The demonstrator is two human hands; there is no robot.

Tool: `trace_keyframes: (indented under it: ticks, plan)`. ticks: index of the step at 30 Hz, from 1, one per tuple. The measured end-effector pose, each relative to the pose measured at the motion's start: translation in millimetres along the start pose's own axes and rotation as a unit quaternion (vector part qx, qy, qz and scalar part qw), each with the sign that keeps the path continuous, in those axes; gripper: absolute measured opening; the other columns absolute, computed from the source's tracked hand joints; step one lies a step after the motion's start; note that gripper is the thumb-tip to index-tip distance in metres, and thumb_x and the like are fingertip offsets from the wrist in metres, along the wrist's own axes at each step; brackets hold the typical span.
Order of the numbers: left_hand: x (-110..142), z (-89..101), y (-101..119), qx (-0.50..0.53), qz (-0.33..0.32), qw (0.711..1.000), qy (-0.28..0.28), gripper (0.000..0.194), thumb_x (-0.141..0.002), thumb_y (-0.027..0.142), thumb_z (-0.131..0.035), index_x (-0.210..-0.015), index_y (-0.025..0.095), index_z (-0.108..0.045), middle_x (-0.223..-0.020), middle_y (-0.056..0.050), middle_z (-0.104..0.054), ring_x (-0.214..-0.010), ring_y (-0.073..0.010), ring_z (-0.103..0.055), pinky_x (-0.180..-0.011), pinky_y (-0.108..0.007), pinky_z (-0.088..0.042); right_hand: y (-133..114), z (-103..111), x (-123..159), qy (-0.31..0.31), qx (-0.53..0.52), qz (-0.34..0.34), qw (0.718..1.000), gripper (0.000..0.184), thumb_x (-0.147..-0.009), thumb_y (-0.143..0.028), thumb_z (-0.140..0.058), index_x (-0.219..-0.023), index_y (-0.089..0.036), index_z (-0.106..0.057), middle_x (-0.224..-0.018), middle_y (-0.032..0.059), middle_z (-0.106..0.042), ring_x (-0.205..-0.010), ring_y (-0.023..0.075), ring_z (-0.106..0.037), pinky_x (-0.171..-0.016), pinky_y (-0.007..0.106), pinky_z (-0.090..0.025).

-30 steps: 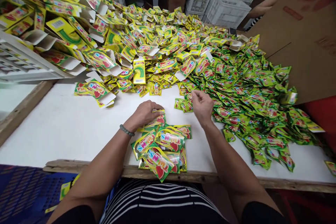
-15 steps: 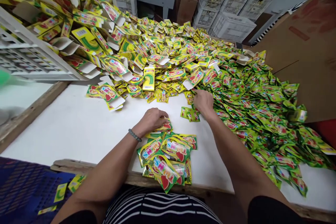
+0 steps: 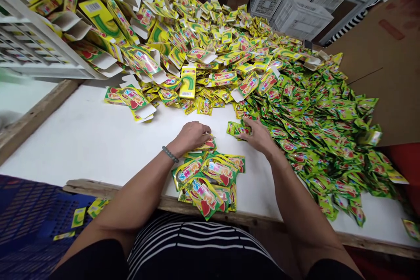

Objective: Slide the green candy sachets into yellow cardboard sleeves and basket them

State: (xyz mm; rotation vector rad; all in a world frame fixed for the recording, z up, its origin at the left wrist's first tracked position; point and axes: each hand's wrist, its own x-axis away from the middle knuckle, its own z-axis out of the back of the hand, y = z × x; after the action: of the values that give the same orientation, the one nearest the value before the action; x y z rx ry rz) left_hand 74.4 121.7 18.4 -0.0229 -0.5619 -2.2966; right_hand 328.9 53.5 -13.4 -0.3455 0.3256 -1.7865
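My left hand (image 3: 193, 134), with a beaded bracelet at its wrist, has its fingers curled over a small yellow-green box (image 3: 208, 144) printed with watermelon. The fingers hide part of that box. Below it, near the table's front edge, lies a loose pile of flat printed boxes (image 3: 215, 173). My right hand (image 3: 260, 137) has thumb and forefinger closed around a few small green sachets (image 3: 236, 128) lying on the white table (image 3: 131, 148). Right beside that hand spreads a large heap of green sachets (image 3: 315, 127).
Many yellow boxes and sachets (image 3: 203, 54) are heaped along the back, spilling from a white crate (image 3: 49, 48) at left. Stacked white crates (image 3: 302, 17) and a cardboard sheet (image 3: 370, 78) stand behind. A blue crate (image 3: 29, 227) sits below the wooden table edge at left.
My right hand has drawn back from the heap's edge and come around the small green sachets. My left hand stays on its box. The view has tilted slightly down.
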Motion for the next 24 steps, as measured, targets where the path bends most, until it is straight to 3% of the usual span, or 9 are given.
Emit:
trace_keyframes:
  ticks: [2, 4, 9, 12, 15, 19, 21, 24]
  plan:
    - [-1, 0.2, 1, 0.009, 0.01, 1.0, 0.002, 0.032, -0.092, 0.032, -0.054, -0.112, 0.019, -0.075, -0.097, -0.01, -0.077, -0.096, -0.0261, -0.068, -0.078, -0.032, -0.045, 1, -5, 4, -0.002, 0.014, -0.004, 1.0, 0.064, -0.074, -0.032, -0.079, -0.134, -0.018, -0.059, -0.131, 0.016, -0.062, -0.122, 0.0318, -0.056, -0.101, 0.045, -0.046]
    - [-1, -0.4, 1, 0.02, 0.02, 1.0, 0.003, 0.032, -0.091, 0.032, -0.055, -0.113, 0.019, -0.075, -0.096, -0.008, -0.077, -0.094, -0.0255, -0.068, -0.078, -0.031, -0.045, 1, -8, 6, -0.001, 0.017, -0.019, 1.0, 0.059, -0.073, -0.033, -0.08, -0.127, -0.019, -0.063, -0.128, 0.015, -0.064, -0.12, 0.0319, -0.057, -0.1, 0.045, -0.047]
    - [-1, -5.3, -2, 0.039, 0.014, 0.999, 0.014, 0.03, -0.09, 0.033, -0.059, -0.111, 0.019, -0.075, -0.092, -0.008, -0.077, -0.091, -0.0243, -0.069, -0.077, -0.031, -0.046, -12, -4, 2, 0.038, -0.017, -0.066, 0.997, 0.047, -0.071, -0.035, -0.078, -0.115, -0.021, -0.068, -0.102, 0.0089, -0.073, -0.096, 0.0295, -0.066, -0.084, 0.04, -0.05]
    - [0, -8.0, -3, 0.041, 0.003, 0.999, 0.022, 0.027, -0.091, 0.033, -0.059, -0.107, 0.02, -0.076, -0.093, -0.008, -0.077, -0.093, -0.0248, -0.069, -0.077, -0.031, -0.046, -31, 3, -16, 0.064, -0.055, -0.047, 0.995, 0.048, -0.072, -0.04, -0.076, -0.115, -0.021, -0.067, -0.08, 0.0038, -0.07, -0.076, 0.0249, -0.064, -0.071, 0.035, -0.049]
    - [1, -7.6, -5, 0.053, 0.006, 0.998, 0.036, 0.026, -0.091, 0.035, -0.06, -0.106, 0.02, -0.076, -0.091, -0.008, -0.077, -0.092, -0.0247, -0.069, -0.077, -0.031, -0.047, -63, 8, -47, 0.029, -0.093, 0.004, 0.995, 0.043, -0.076, -0.04, -0.07, -0.112, -0.017, -0.068, -0.073, 0.0014, -0.066, -0.069, 0.0211, -0.06, -0.066, 0.032, -0.046]
    - [2, -1.8, -15, 0.101, 0.07, 0.981, 0.153, 0.026, -0.093, 0.034, -0.057, -0.107, 0.02, -0.074, -0.098, -0.006, -0.076, -0.095, -0.0222, -0.068, -0.082, -0.031, -0.048, -108, 0, -91, -0.046, -0.098, 0.083, 0.991, 0.036, -0.076, -0.035, -0.072, -0.108, -0.017, -0.069, -0.087, 0.0034, -0.071, -0.079, 0.0206, -0.063, -0.073, 0.03, -0.048]
    - [2, 2.1, -23, 0.131, 0.133, 0.958, 0.22, 0.025, -0.093, 0.033, -0.056, -0.106, 0.02, -0.073, -0.1, -0.006, -0.076, -0.093, -0.0212, -0.068, -0.082, -0.031, -0.049, -123, -9, -103, -0.067, -0.05, 0.123, 0.989, 0.029, -0.075, -0.031, -0.075, -0.1, -0.019, -0.071, -0.097, 0.0063, -0.072, -0.091, 0.0225, -0.064, -0.081, 0.031, -0.048]
    - [1, 6.9, -33, 0.183, 0.206, 0.925, 0.261, 0.023, -0.092, 0.034, -0.057, -0.1, 0.019, -0.074, -0.092, -0.005, -0.076, -0.086, -0.0212, -0.069, -0.077, -0.031, -0.048, -131, -24, -106, -0.09, 0.048, 0.146, 0.984, 0.027, -0.075, -0.025, -0.077, -0.1, -0.02, -0.071, -0.109, 0.0103, -0.07, -0.104, 0.0254, -0.063, -0.088, 0.031, -0.047]
